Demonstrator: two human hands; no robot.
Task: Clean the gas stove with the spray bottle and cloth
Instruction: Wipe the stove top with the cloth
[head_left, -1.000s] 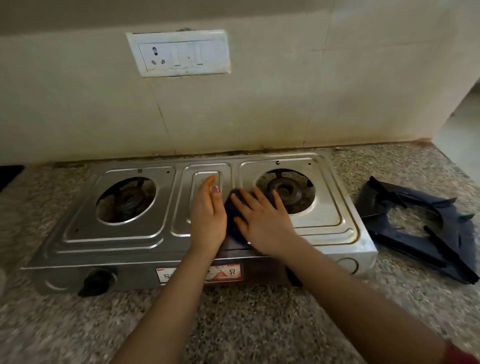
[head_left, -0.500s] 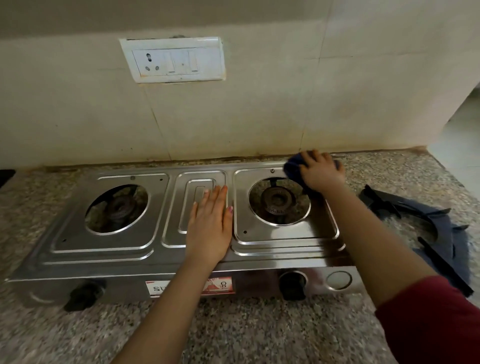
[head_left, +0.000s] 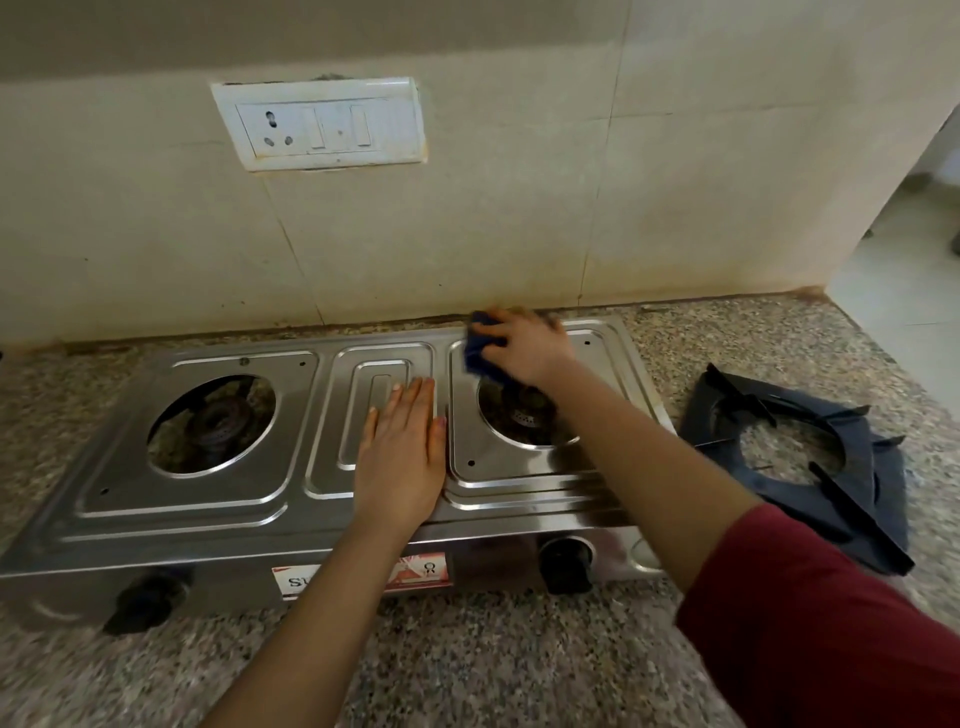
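We press our left hand (head_left: 400, 457) flat on the gas stove (head_left: 208, 519), fingers together; our right hand (head_left: 527, 345) grips the blue cloth (head_left: 480, 349) at its far edge. Speckled counter (head_left: 467, 670) beneath, tiled wall (head_left: 519, 234) behind

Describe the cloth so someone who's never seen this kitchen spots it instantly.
Start at the steel stove on the counter. Behind its right burner, the right hand grips the cloth. It's bright blue and bunched, unlike the dark rigid pan stands beside the stove.

On the gas stove (head_left: 208, 519), the front label (head_left: 297, 582) shows only "S" legibly.
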